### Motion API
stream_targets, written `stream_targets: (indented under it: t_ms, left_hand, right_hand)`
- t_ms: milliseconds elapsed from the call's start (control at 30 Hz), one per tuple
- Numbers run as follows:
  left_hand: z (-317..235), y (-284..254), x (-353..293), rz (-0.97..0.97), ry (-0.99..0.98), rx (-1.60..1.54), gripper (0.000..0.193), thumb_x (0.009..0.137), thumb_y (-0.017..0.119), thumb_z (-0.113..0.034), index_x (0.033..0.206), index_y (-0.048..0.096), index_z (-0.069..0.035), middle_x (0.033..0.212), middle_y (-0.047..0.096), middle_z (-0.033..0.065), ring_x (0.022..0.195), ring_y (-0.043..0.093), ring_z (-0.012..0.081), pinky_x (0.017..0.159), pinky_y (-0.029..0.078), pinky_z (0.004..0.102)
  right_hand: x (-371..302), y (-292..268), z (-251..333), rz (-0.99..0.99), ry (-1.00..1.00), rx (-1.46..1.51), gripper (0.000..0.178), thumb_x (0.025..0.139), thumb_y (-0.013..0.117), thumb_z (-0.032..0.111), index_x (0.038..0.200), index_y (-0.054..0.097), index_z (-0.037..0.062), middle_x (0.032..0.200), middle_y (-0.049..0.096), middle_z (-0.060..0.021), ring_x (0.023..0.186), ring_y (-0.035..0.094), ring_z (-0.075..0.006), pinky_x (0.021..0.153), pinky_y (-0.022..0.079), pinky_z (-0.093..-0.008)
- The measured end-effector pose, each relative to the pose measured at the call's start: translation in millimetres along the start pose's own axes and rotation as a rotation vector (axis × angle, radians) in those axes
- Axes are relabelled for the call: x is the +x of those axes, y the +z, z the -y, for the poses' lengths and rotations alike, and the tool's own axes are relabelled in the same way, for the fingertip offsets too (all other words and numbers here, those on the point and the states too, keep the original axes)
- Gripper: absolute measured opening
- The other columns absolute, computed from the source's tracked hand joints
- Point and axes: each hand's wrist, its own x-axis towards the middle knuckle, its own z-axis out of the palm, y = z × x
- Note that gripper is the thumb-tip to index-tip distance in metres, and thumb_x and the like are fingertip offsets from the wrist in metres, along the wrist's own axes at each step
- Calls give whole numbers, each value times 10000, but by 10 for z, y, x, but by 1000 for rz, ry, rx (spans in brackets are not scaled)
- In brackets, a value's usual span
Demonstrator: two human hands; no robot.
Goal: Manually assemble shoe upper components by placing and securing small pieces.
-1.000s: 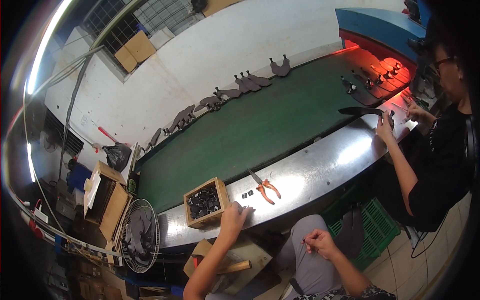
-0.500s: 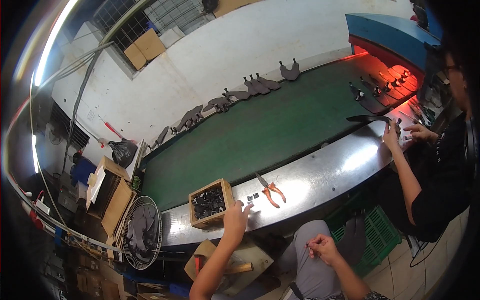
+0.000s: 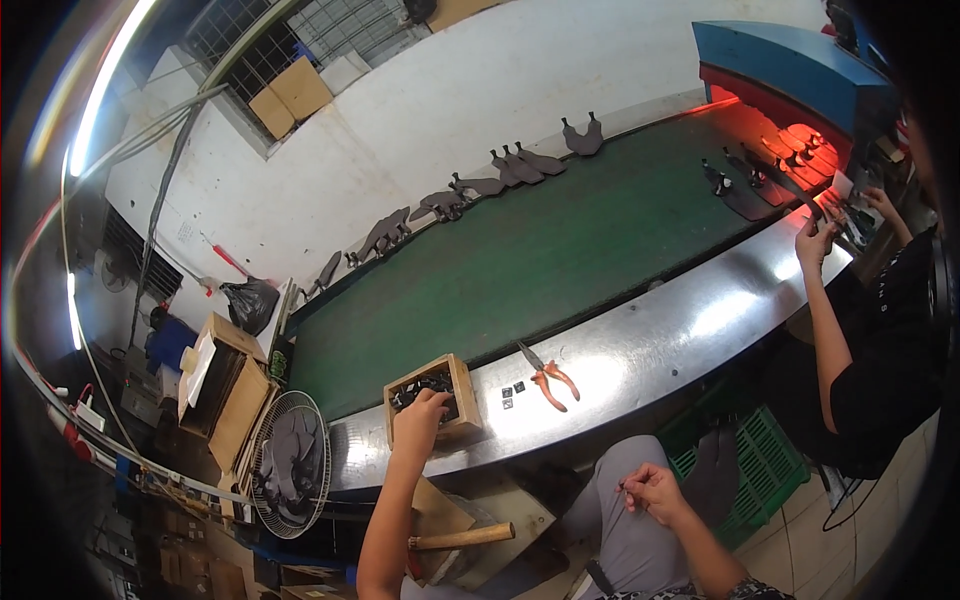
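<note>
Left hand (image 3: 420, 412), grip hidden, is over the box (image 3: 460, 388); steel ledge (image 3: 690, 312) beneath, belt (image 3: 480, 270), wall (image 3: 430, 110) beyond. Right hand (image 3: 656, 497) pinched, contents unclear.

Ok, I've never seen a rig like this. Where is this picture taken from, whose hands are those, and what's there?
There is no robot: a fisheye camera on a person's head looks down, so straight edges bend. The two nearest bare hands are the wearer's. The left hand is at the wooden box, which contains small dark pieces. The right hand is by the grey-clad leg, fingers together. Whether either grips anything is unclear. On the metal ledge lie orange-handled pliers and three dark squares.
</note>
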Motion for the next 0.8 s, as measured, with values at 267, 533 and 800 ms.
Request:
stream_targets:
  t_ms: [267,533,800]
  left_hand:
    - [80,19,33,-27,148,26,99,833,650,-126,912,699,-93,906,650,42,740,651,291,629,513,388]
    - [-366,182,-48,-44,-236,-746,165,880,670,-129,961,679,14,752,667,97,596,591,133,545,470,297]
    - [-756,572,-39,132,-29,-481,227,891,647,-161,989,664,44,845,672,184,720,659,305,650,499,382]
  right_hand:
    - [-3,-2,-2,9,-4,-17,115,877,639,-29,840,537,10,895,639,-194,660,628,-208,544,531,-336]
    - [2,-13,8,-6,5,-1,124,882,624,-40,842,523,18,895,637,-209,647,626,-200,543,533,-332]
    - [-10,14,10,18,-5,-5,112,889,630,-19,850,530,11,915,642,-214,644,623,-186,553,533,-316]
